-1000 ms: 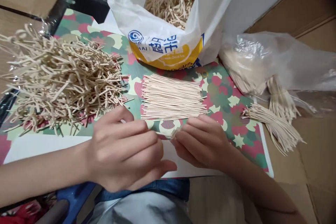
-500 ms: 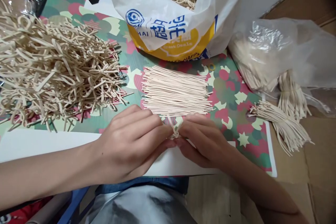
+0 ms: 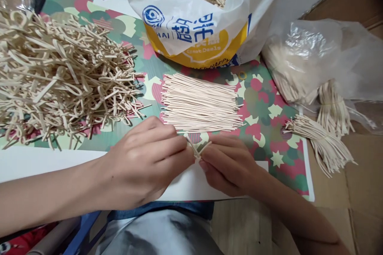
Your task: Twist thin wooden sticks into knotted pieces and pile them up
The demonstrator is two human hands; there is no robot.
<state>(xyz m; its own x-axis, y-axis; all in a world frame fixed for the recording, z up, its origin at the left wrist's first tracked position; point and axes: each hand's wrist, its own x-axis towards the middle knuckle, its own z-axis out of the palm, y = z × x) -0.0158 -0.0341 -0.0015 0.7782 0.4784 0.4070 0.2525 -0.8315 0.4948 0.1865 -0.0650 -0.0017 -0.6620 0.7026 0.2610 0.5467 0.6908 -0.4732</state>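
My left hand and my right hand meet close together above the near edge of the table. Both have their fingers closed on one pale, thin cord, whose strands cross between them. Part of that cord is hidden by the fingers. Just beyond my knuckles lies a flat layer of straight pale cords, set side by side. Left of it, a large heap of knotted, looped cords covers the tabletop.
A white and yellow plastic bag at the back holds more looped cords. On the right, tied bundles of straight cords lie on cardboard beside a clear plastic bag. The camouflage-patterned sheet covers the table.
The crossing in the cord has loosened or shifted, with its two ends now spread in an X. My left hand has turned slightly, and its thumb is less visible.
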